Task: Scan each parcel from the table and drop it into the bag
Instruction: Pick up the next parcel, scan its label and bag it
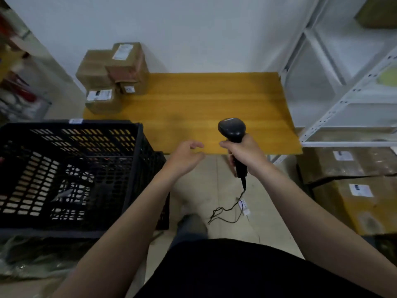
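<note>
The cardboard parcels (113, 76) stand at the far left corner of the tabletop (204, 100), nearer my empty, relaxed left grip (187, 155); my right grip (245, 155) clamps the barcode scanner (232, 130).

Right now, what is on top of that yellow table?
Cardboard parcels stacked at the table's far left corner. Anything behind or beneath the stack is covered.
</note>
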